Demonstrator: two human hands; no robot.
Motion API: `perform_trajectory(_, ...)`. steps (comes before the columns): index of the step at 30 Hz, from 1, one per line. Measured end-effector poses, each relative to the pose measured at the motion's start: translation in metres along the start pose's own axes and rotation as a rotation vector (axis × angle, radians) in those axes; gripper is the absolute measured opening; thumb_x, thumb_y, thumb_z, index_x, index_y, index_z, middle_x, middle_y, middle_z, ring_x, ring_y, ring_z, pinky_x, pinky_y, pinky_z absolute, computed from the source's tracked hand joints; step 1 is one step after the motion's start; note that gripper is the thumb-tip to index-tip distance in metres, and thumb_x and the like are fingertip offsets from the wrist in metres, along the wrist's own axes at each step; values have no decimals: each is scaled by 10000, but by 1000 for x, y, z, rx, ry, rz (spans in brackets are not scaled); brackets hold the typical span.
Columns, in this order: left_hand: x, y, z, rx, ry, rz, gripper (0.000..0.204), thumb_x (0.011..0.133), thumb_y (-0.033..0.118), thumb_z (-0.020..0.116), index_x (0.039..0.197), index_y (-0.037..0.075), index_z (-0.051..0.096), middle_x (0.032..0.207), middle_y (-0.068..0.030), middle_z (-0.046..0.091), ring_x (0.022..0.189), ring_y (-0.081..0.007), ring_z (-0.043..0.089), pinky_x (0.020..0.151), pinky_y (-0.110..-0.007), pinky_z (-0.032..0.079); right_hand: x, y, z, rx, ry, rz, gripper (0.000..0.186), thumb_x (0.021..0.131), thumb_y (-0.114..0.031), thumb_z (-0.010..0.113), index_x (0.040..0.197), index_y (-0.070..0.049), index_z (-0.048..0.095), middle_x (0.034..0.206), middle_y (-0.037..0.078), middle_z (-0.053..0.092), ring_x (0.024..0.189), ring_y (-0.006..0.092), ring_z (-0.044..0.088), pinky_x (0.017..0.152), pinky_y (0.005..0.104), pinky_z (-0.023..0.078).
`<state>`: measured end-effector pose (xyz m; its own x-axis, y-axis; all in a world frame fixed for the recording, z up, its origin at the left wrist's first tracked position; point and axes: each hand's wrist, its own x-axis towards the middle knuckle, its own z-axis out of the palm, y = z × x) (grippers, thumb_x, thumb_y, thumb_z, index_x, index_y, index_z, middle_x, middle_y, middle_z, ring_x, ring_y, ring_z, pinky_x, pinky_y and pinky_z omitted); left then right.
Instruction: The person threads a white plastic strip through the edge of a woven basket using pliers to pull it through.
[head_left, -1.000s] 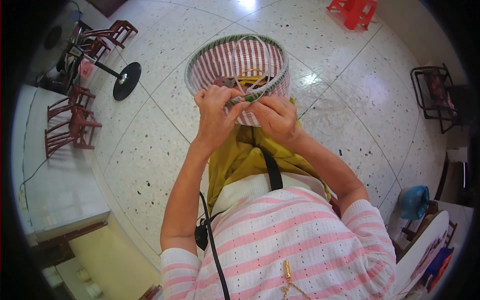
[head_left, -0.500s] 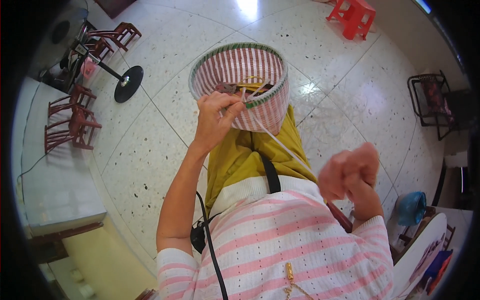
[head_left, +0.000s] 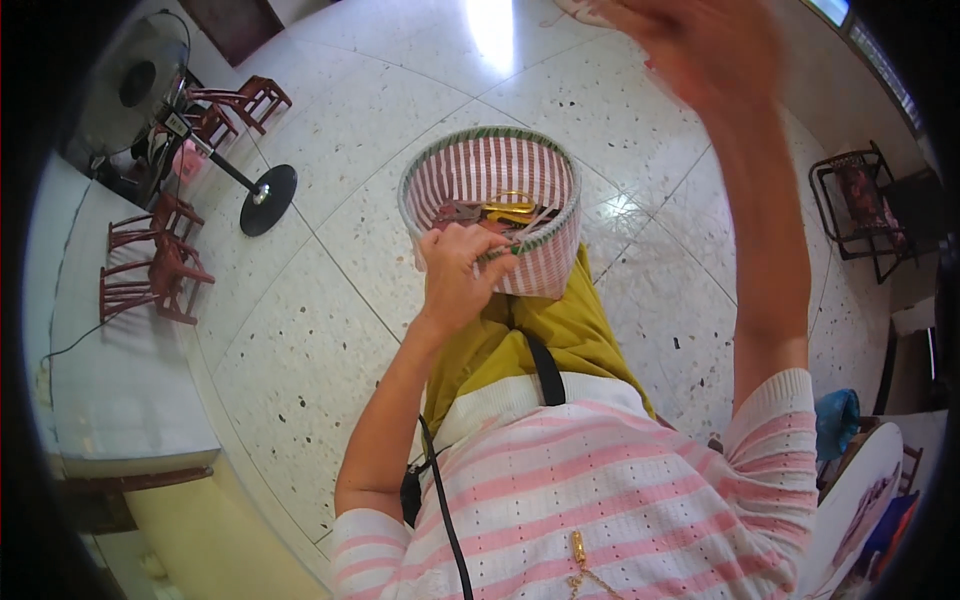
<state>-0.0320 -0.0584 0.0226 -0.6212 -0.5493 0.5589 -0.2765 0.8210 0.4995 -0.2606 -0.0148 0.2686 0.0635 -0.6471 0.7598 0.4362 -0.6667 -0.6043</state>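
Your right hand (head_left: 715, 50) is now high in the upper right of the frame, up from the lower right half a second ago, while your left hand (head_left: 463, 270) and the round striped woven basket (head_left: 545, 268) sit slightly lower in the frame; the room shifts too, so your view also tilts. Your left thumb and fingertips pinch the green-edged rim (head_left: 552, 236) at its near side, just below the centre of the frame. Your right fingers are too blurred and cut off by the top edge, so I cannot tell whether they grip anything.

As I judge it, the rim work depends on that left pinch: keep it firm, with the thumb flat against the edge, so any slack stays trapped while your right arm is away. Draw any strip smoothly and evenly, because a jerk could twist it or tip the basket. Mind the yellow loop-handled tool (head_left: 514, 207) inside, probably scissors, as a loose pale strip (head_left: 531, 222) could snag there.

The basket stands in the middle of the frame, above your mustard trousers (head_left: 590, 335). Its mouth faces up toward you, leaning slightly to the upper left; its base-to-mouth axis runs from lower centre up the frame, and foreshortening hides its true depth
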Motion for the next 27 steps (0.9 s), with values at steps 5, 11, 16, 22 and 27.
perform_trajectory(5, 6, 13, 12, 34, 77, -5, 223, 765, 273, 812, 855, 104, 700, 834, -9, 646, 848, -223, 550, 882, -392, 310, 77, 74, -14, -195, 131, 123, 109, 1008, -140, 590, 956, -79, 516, 684, 53, 533, 501, 129, 500, 397, 274, 403)
perform_trajectory(11, 0, 15, 9, 40, 77, -8, 196, 763, 236, 809, 845, 97, 698, 752, -23, 582, 803, -239, 537, 865, -394, 321, 79, 141, -62, -262, 237, 383, 127, 990, -137, 624, 1012, -47, 537, 767, 124, 637, 630, 217, 662, 530, 339, 571)
perform_trajectory(16, -6, 14, 2, 21, 84, -5, 204, 749, 221, 818, 845, 90, 696, 765, -24, 602, 801, -241, 544, 845, -391, 330, 21, 179, -82, -216, 194, 685, 272, 1053, -121, 463, 1200, 69, 589, 1182, 255, 668, 1130, 290, 674, 1006, 360, 554)
perform_trajectory(22, -8, 19, 2, 8, 63, -55, 228, 741, 175, 849, 895, 99, 698, 787, -15, 611, 832, -226, 569, 897, -367, 324, -52, 192, -85, -188, -40, 895, 245, 1009, -118, 578, 1169, 62, 621, 1034, 199, 715, 943, 265, 731, 838, 331, 613)
perform_trajectory(27, -20, 20, 7, -35, 89, -144, 341, 729, 148, 865, 979, 73, 647, 809, -14, 599, 842, -206, 576, 918, -375, 344, -91, 184, -69, -449, -268, 1033, 168, 937, -136, 699, 1028, -3, 749, 847, 51, 719, 637, 110, 636, 585, 263, 527)
